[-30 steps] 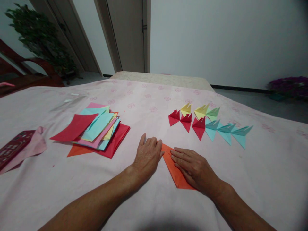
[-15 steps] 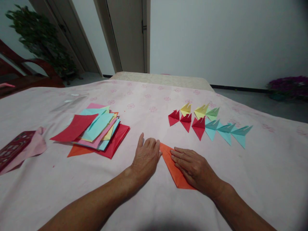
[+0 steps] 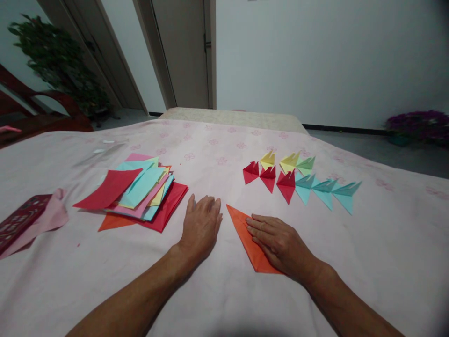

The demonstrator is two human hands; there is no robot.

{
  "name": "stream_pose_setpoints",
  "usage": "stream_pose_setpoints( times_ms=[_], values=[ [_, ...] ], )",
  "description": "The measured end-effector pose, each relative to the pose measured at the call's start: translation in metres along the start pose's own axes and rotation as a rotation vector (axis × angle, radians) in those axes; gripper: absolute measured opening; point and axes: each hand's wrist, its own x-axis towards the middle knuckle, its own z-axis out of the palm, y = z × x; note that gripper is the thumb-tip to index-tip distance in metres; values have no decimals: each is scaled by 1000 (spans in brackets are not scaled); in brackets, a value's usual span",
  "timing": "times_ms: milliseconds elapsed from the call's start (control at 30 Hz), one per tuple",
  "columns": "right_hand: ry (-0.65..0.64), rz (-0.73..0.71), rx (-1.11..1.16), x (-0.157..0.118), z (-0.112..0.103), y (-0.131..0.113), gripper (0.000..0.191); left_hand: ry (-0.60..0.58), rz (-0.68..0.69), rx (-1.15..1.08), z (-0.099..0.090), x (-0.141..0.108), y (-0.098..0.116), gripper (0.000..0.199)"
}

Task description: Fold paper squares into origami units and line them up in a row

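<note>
A folded sheet of orange origami paper (image 3: 249, 245) lies on the cloth with its narrow tip pointing away from me. My right hand (image 3: 277, 241) rests flat on its right side, fingers stretched out and covering part of it. Just left of the paper, and apart from it, my left hand (image 3: 201, 222) lies palm down with the thumb spread and nothing held. Beyond my right hand stand rows of folded paper cranes: red ones (image 3: 286, 187), blue ones (image 3: 324, 191), yellow ones (image 3: 289, 162) and a green one (image 3: 306, 165).
On the left is a loose pile of coloured paper sheets (image 3: 140, 187). A dark red printed packet (image 3: 24, 215) lies farther left with pink paper beside it. Clear plastic wrapping (image 3: 101, 153) sits behind the pile. A pink flowered cloth (image 3: 210, 159) covers the table.
My left hand has let go of the orange paper's tip and moved left, leaving a gap. My right hand stays on the paper.
</note>
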Motion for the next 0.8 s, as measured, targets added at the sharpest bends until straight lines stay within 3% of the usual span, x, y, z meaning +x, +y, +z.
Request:
stream_pose_setpoints(
  times_ms=[100, 233, 333, 600, 800],
  values=[
    [11, -6, -4, 0, 0, 0, 34, 49, 140, -96, 2, -1, 4, 41],
    [-1, -6, -11, 0, 0, 0, 33, -119, 311, -170, 9, 0, 14, 49],
    [-18, -12, -8, -1, 0, 1, 35, -208, 308, -148, 12, 0, 17, 60],
    [51, 79, -11, -3, 0, 6, 34, -280, 277, -124, 12, -3, 21, 88],
    [82, 140, -9, -4, 6, 10, 35, -546, 226, -109, 0, 9, 35, 112]
  ],
)
